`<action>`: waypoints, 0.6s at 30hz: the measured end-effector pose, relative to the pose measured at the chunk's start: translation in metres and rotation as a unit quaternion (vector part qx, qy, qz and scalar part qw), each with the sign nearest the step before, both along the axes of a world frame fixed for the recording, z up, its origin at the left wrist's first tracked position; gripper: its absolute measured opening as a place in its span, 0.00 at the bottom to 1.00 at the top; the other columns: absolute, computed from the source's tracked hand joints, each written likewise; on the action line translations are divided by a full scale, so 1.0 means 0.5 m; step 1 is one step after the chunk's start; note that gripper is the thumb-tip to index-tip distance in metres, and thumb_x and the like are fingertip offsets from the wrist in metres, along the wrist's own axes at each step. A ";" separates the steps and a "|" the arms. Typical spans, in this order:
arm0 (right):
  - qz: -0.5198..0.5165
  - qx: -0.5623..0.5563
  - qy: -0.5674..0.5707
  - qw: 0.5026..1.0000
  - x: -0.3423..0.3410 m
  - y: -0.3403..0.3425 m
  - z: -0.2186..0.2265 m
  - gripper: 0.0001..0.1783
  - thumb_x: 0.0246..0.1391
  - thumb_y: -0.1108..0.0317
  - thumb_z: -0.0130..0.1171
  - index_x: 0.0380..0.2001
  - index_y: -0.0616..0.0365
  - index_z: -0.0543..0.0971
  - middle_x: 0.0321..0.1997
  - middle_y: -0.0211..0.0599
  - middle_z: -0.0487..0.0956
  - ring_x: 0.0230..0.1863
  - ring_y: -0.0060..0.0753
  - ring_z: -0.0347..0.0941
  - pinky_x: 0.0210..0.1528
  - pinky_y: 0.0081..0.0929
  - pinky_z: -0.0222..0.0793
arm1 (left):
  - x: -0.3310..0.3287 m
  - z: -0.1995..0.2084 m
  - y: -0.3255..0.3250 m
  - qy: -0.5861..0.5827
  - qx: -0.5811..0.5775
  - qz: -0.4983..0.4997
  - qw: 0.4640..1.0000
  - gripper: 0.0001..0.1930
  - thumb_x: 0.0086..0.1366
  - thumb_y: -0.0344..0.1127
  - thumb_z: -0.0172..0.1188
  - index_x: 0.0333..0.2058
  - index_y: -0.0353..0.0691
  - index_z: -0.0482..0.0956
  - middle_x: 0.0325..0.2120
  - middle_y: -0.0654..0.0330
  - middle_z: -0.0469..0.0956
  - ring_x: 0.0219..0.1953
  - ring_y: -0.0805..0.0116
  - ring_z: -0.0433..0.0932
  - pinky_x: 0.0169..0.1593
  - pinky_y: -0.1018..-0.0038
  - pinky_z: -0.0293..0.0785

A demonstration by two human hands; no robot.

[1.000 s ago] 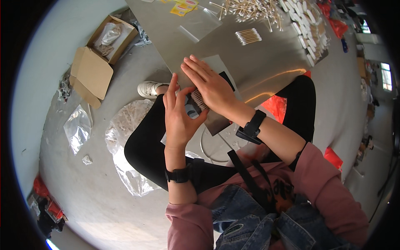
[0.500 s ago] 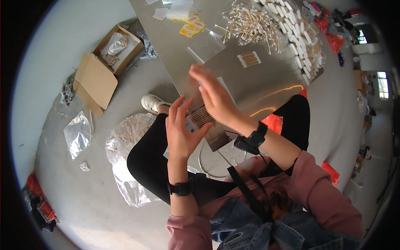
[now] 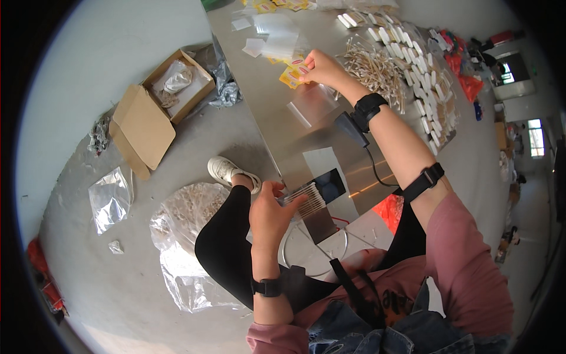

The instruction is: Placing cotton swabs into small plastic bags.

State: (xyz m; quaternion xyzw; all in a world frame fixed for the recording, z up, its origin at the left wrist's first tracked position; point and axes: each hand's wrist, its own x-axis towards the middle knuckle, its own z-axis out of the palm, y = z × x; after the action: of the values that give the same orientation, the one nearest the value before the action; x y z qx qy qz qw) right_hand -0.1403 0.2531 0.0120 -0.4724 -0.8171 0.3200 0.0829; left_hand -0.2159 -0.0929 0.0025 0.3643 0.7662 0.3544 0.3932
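Observation:
At the near edge of the metal table, my left hand (image 3: 272, 215) is closed on a flat row of cotton swabs (image 3: 311, 199), thumb laid across one end. Whether clear film wraps the row, I cannot tell. My right hand (image 3: 324, 68) reaches far over the table, its fingertips pinched at a small yellow printed card (image 3: 290, 76). More yellow cards lie partly hidden behind that hand. Just nearer to me rests a clear plastic bag (image 3: 312, 106). A loose heap of cotton swabs (image 3: 377, 74) spreads to the right of my right hand.
White packs (image 3: 415, 76) stand in rows along the table's (image 3: 268, 100) right side. Clear bags (image 3: 277, 35) are at the far left. A dark flat piece (image 3: 330, 184) lies beside the swab row. On the floor are an open cardboard box (image 3: 180, 82) and a plastic sack (image 3: 188, 212).
My right hand has moved from beside my left hand out to the yellow cards. The left hand has closed round the swab row. The small swab row on the table is no longer visible there.

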 end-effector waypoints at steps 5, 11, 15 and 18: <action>0.003 0.010 0.000 1.000 0.005 0.039 -0.002 0.21 0.44 0.68 0.74 0.41 0.64 0.78 0.36 0.39 0.81 0.38 0.28 0.77 0.39 0.24 0.72 | -0.006 -0.011 -0.009 -0.016 0.018 -0.031 0.999 0.28 0.48 0.49 0.79 0.38 0.35 0.77 0.30 0.53 0.83 0.34 0.57 0.84 0.38 0.66 0.77; -0.090 -0.059 0.168 0.980 0.024 -0.002 0.021 0.14 0.50 0.66 0.72 0.34 0.65 0.83 0.29 0.32 0.81 0.32 0.24 0.76 0.36 0.20 0.69 | -0.009 -0.016 -0.003 -0.066 -0.025 -0.044 0.997 0.26 0.46 0.47 0.80 0.34 0.32 0.80 0.26 0.53 0.82 0.29 0.59 0.81 0.35 0.67 0.75; -0.066 -0.136 0.296 0.943 0.077 -0.055 0.078 0.11 0.58 0.63 0.68 0.34 0.62 0.83 0.24 0.23 0.74 0.26 0.12 0.66 0.30 0.15 0.58 | -0.015 -0.027 0.002 -0.063 0.017 -0.048 0.997 0.22 0.48 0.42 0.80 0.31 0.31 0.79 0.19 0.60 0.76 0.21 0.74 0.72 0.27 0.74 0.67; -0.020 -0.211 0.303 0.929 0.120 -0.185 0.107 0.11 0.62 0.64 0.64 0.32 0.62 0.82 0.22 0.20 0.71 0.23 0.10 0.60 0.26 0.14 0.53 | -0.026 -0.007 -0.005 -0.063 -0.011 -0.058 0.996 0.24 0.47 0.44 0.79 0.31 0.30 0.79 0.22 0.55 0.80 0.23 0.66 0.78 0.30 0.71 0.72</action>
State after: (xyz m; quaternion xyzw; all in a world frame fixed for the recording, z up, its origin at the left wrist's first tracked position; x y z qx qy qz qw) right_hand -0.0805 0.1604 0.0654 -0.3757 -0.6575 0.6108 0.2313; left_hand -0.2289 -0.0955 -0.0008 0.3806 0.7217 0.3443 0.4645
